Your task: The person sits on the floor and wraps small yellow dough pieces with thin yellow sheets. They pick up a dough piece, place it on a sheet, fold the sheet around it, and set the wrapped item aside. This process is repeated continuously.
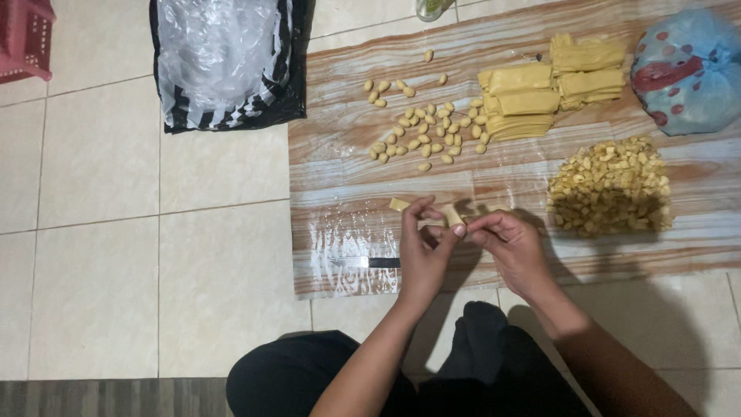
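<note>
We pinch a small dough strip [451,216] between left hand [424,251] and right hand [511,247], near the rolled pieces [424,127] further off

Well beyond the left hand [423,255], up and to its left on the tiled floor, lies a black-and-white striped plastic bag [224,62], open and lined with crumpled clear plastic film. Far up and to the right of the right hand [513,251], at the mat's far corner, sits a rounded, knotted pale blue plastic bag with red spots and a red patch [689,69]. Farthest to the left, beyond the striped bag, the corner of a red slotted plastic crate [25,37] shows.
</note>
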